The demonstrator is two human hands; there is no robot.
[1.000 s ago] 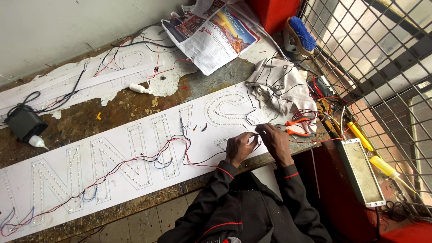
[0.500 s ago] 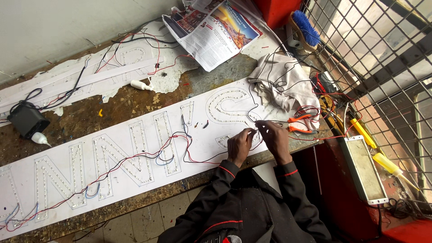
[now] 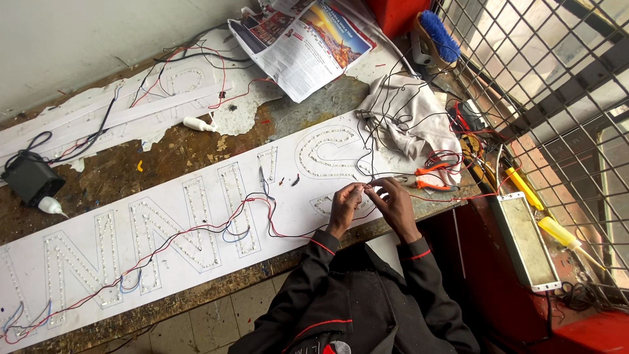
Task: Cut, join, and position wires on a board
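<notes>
Thin red and black wires (image 3: 367, 187), tangled, meet over the white sign panel (image 3: 164, 229) at the bench's front edge, pinched between closed fingertips of left hand (image 3: 345, 204) and right hand (image 3: 393, 203), orange-handled pliers (image 3: 429, 180) just beside.

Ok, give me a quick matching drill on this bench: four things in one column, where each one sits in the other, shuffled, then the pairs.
Things:
1. pliers
2. newspaper
3. black box
4. brush

Places:
A. far left of the bench, above the long white sign
B. top of the view, by the wire grille
C. just right of both hands, left hand and right hand, which pinch thin wires
D. spread open at the back of the bench, near the wall

Pairs: 1-C, 2-D, 3-A, 4-B
</notes>
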